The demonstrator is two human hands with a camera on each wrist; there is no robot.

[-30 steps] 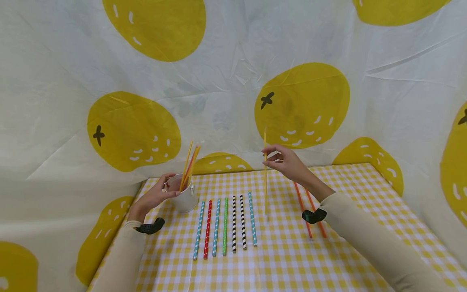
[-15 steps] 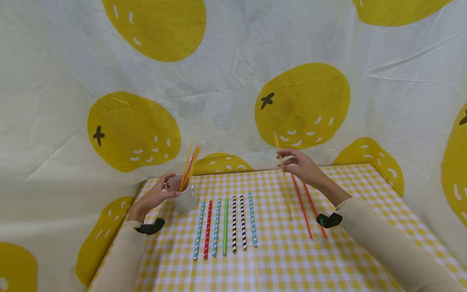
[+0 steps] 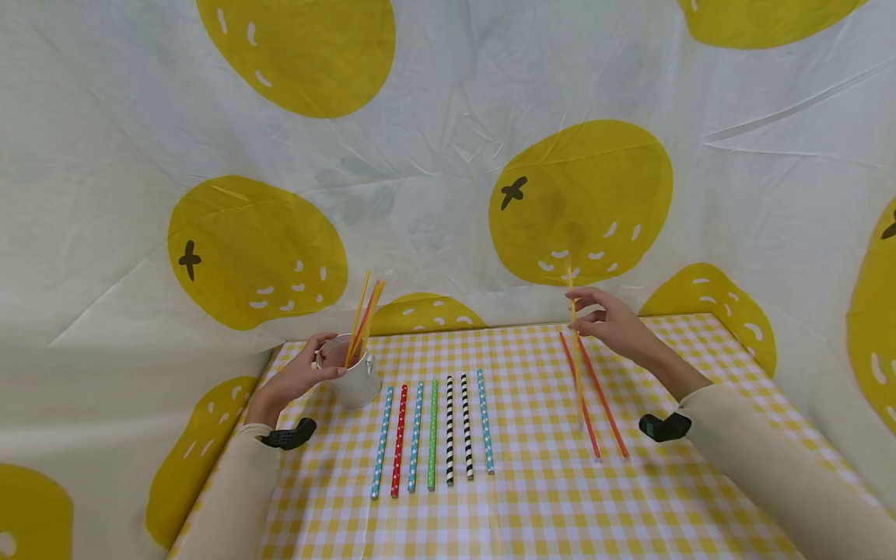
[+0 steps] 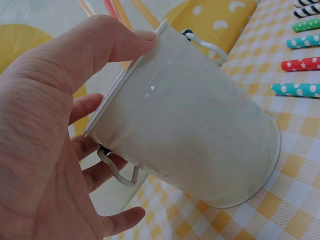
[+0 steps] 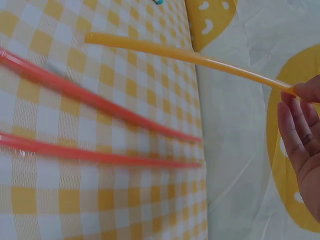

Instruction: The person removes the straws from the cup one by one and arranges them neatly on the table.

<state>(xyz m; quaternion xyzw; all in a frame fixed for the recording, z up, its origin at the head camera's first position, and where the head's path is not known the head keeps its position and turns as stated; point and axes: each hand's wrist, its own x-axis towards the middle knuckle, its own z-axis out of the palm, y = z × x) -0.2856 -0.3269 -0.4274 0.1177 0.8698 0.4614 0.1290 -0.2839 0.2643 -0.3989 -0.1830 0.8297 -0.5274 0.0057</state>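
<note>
My left hand (image 3: 297,377) grips the rim of a small white metal bucket (image 4: 195,115), which is tilted towards it at the table's back left. Its thumb lies on the rim in the left wrist view. Several yellow and red straws (image 3: 365,319) poke up out of the bucket. Between thumb and fingertips, my right hand (image 3: 612,320) pinches a yellow-orange plastic straw (image 5: 190,54) by its upper part. That straw hangs nearly upright at the right, its lower end overlapping one of two red-orange straws (image 3: 604,397) lying on the table in the head view.
Several patterned paper straws (image 3: 432,435) lie side by side in a row mid-table: dotted blue, red and green, and striped black and white. A yellow checked cloth (image 3: 532,505) covers the table. Behind it hangs a white sheet (image 3: 420,210) printed with yellow fruit.
My right hand has carried the yellow-orange straw to the right, from beside the paper straws to over the red-orange ones. My left hand and the bucket have stayed put.
</note>
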